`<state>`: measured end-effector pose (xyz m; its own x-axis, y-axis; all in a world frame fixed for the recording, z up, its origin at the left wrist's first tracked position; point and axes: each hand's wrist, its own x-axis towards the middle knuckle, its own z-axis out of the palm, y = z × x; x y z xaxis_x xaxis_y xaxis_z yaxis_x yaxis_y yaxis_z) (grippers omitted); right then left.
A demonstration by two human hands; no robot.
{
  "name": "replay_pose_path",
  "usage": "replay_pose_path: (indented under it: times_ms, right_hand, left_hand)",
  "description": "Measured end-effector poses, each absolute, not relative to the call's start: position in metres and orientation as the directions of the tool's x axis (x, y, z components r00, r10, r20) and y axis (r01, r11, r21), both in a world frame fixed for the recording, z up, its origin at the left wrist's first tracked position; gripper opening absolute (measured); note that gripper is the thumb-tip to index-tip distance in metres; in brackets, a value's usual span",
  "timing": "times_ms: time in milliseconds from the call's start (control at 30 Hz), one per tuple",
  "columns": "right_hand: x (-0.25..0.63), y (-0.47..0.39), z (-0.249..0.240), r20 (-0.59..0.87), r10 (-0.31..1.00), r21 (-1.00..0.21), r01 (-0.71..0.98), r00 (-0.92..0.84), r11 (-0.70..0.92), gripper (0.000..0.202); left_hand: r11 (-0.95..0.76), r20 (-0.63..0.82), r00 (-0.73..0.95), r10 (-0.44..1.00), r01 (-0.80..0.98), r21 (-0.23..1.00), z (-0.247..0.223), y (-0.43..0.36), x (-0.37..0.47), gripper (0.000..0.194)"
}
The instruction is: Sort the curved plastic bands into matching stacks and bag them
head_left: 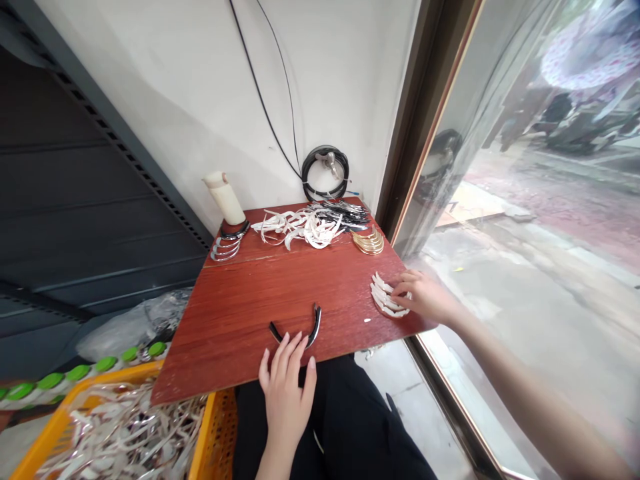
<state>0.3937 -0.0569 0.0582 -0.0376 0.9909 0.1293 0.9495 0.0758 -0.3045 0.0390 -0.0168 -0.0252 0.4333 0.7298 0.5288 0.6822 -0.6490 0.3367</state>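
Observation:
A black curved strip with a shiny edge (317,325), bent in a U, lies near the front of the red-brown board. My left hand (289,377) rests at the board's front edge, its fingers stretched out over the bottom of that strip and partly hiding it. At the right side of the board, white curved strips (383,297) lie nested in a row. My right hand (420,295) is over their right end, with thumb and fingertips closed on one of the strips. The fingers cover part of that row.
Along the back of the board (240,287) lie loose white strips (305,227), black strips (345,212), gold curved pieces (369,241), silver curved pieces (226,249) and a cream bottle (225,198). A yellow basket (213,427) of strips stands lower left; a glass pane (480,200) borders the right.

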Motion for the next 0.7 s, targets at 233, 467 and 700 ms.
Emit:
replay_pose_path:
  times_ms: [233, 467, 700]
  right_hand:
    - [0.391, -0.06, 0.062, 0.179, 0.983, -0.283, 0.956, -0.03, 0.081, 0.018]
    - [0.385, -0.08, 0.057, 0.179, 0.983, -0.343, 0.933, -0.046, 0.106, 0.032]
    - [0.387, -0.076, 0.04, 0.182, 0.972, -0.511, 0.859, 0.149, -0.036, 0.029]
  left_hand:
    - [-0.645, 0.521, 0.435, 0.734, 0.686, 0.336, -0.025, -0.017, 0.039, 0.039]
    - [-0.645, 0.522, 0.434, 0.734, 0.686, 0.336, -0.026, -0.018, 0.038, 0.04]
    - [-0.645, 0.509, 0.443, 0.737, 0.685, 0.338, -0.023, -0.02, 0.038, 0.041]
